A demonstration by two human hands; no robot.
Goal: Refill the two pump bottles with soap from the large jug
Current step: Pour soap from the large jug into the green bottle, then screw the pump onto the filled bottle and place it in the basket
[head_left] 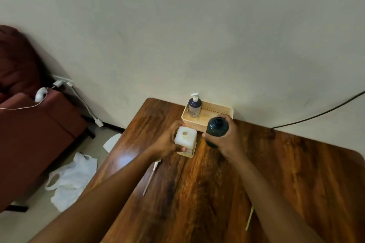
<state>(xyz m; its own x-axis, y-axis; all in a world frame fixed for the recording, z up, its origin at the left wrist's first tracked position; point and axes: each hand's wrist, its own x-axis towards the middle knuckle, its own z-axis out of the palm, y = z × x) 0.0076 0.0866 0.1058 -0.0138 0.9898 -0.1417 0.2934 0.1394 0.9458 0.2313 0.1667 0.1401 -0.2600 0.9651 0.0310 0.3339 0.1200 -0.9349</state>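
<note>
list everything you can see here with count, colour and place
table: 1, brown wood, against the wall
basket: 1, cream, table's far edge
pump bottle: 1, dark with white pump, in basket
square bottle: 1, whitish, open top, on table
dark bottle: 1, open top, held beside the basket
pump with tube: 1, white, lying on table
plastic bag: 1, white, floor
sofa: 1, maroon, left
left hand: on square bottle
right hand: around dark bottle
</note>
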